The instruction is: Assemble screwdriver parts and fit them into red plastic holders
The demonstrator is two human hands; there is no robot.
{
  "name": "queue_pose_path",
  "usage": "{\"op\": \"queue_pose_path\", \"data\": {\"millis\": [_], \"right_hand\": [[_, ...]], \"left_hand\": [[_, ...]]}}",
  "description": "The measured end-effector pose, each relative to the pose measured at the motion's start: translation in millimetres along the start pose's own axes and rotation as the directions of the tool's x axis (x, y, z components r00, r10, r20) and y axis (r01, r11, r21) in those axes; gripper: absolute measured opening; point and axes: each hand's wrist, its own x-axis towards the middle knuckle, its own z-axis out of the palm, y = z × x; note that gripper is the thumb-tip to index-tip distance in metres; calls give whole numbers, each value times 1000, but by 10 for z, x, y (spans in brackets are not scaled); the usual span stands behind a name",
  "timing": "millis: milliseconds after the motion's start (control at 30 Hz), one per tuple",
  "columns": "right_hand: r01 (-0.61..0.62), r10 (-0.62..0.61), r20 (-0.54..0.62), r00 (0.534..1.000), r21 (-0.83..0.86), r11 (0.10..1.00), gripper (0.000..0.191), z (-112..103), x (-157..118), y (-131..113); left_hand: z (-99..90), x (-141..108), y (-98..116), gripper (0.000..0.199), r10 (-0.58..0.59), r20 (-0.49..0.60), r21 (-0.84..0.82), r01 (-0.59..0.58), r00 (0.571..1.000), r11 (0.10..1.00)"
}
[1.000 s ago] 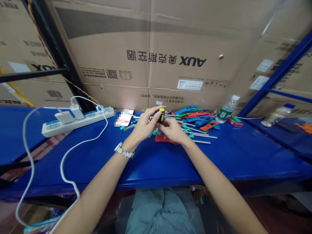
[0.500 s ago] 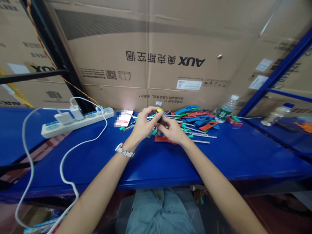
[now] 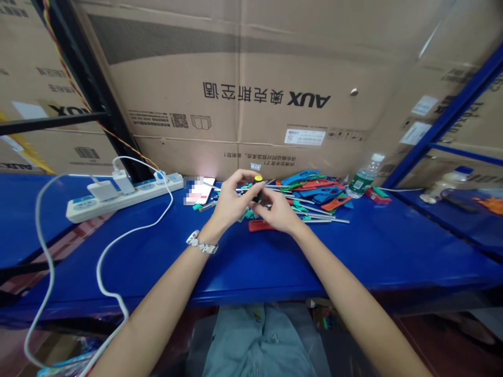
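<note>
A short screwdriver (image 3: 258,179), black with a yellow end cap, stands close to upright between my hands. My left hand (image 3: 234,196) is closed around its handle, the thumb across the near side. My right hand (image 3: 277,208) is closed too, its fingertips bunched at the lower part of the screwdriver; my fingers hide exactly what it grips. Just below, a red plastic handle (image 3: 259,225) lies on the blue table, partly covered by my right hand. Metal rods (image 3: 320,215) with green ends are spread behind and beside the hands.
Red, blue and green plastic pieces (image 3: 320,184) are heaped at the back right, beside a water bottle (image 3: 364,178). A phone (image 3: 201,190) lies left of the hands. A white power strip (image 3: 124,195) trails cables. A large carton (image 3: 236,57) stands behind the table (image 3: 251,272).
The yellow cap shows more fully as the screwdriver has become more upright. The red handle has shifted slightly left. A rod end sticking out right of my right hand is no longer visible there.
</note>
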Motion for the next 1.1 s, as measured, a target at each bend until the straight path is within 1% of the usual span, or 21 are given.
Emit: {"op": "queue_pose_path", "data": {"millis": [67, 133, 167, 233, 300, 367, 433, 500, 600, 667, 733, 800, 867, 933, 967, 1000, 1100], "right_hand": [[12, -15, -90, 996, -29, 1000, 30, 47, 4, 52], [-7, 6, -132, 991, -5, 1000, 35, 81, 6, 94], [-18, 20, -129, 991, 14, 1000, 37, 86, 5, 103], [-32, 36, -87, 996, 50, 998, 40, 75, -6, 93], [-35, 37, -22, 999, 74, 997, 38, 45, -22, 54], [-36, 34, 30, 999, 69, 997, 36, 23, -39, 10], [-32, 32, 31, 999, 30, 999, 34, 32, -47, -12], [-25, 24, -44, 999, -20, 999, 32, 77, -44, -1], [-52, 47, -175, 983, -27, 998, 34, 168, -24, 61], [-71, 72, -192, 979, 15, 997, 36, 193, -8, 97], [-71, 79, -140, 987, 61, 996, 37, 170, 6, 107], [-83, 90, -58, 994, 102, 991, 42, 115, 15, 88], [-122, 120, 23, 993, 146, 982, 47, 67, 18, 56], [-148, 141, 55, 989, 166, 975, 48, 58, 17, 30], [-143, 137, 43, 990, 164, 976, 47, 71, 16, 25], [-126, 127, 7, 992, 153, 980, 46, 93, 16, 27], [-84, 103, -175, 979, 112, 990, 43, 171, 24, 64]], "left_hand": [[15, -2, -10, 18, 9, -44, 12, -9, 999, 1000], [14, -11, -8, 22, 9, -50, 33, -8, 999, 999], [9, -17, -1, 24, 7, -33, 35, -5, 999, 999], [-7, -28, 18, 29, -12, 32, 13, 11, 999, 1000], [-19, -35, 40, 33, -39, 113, -20, 42, 993, 999], [-18, -34, 55, 33, -54, 149, -18, 57, 987, 998], [-2, -27, 57, 27, -46, 120, 4, 46, 992, 999], [21, -19, 50, 21, -35, 53, 23, 34, 998, 999], [40, -15, 37, 25, -34, -26, 41, 35, 999, 999], [29, -22, 41, 26, -31, -13, 34, 32, 999, 999], [-1, -31, 54, 27, -27, 64, -3, 27, 998, 1000], [-34, -33, 65, 30, -21, 137, -20, 24, 990, 1000], [-52, -22, 65, 28, -18, 146, 3, 17, 989, 1000], [-46, -2, 51, 20, -8, 101, 19, 6, 995, 1000], [-36, 7, 40, 16, -4, 72, 12, 3, 997, 1000], [-22, 15, 27, 15, -4, 47, 2, 4, 999, 1000], [15, 17, -5, 18, -11, -9, -4, 11, 1000, 1000]]}}
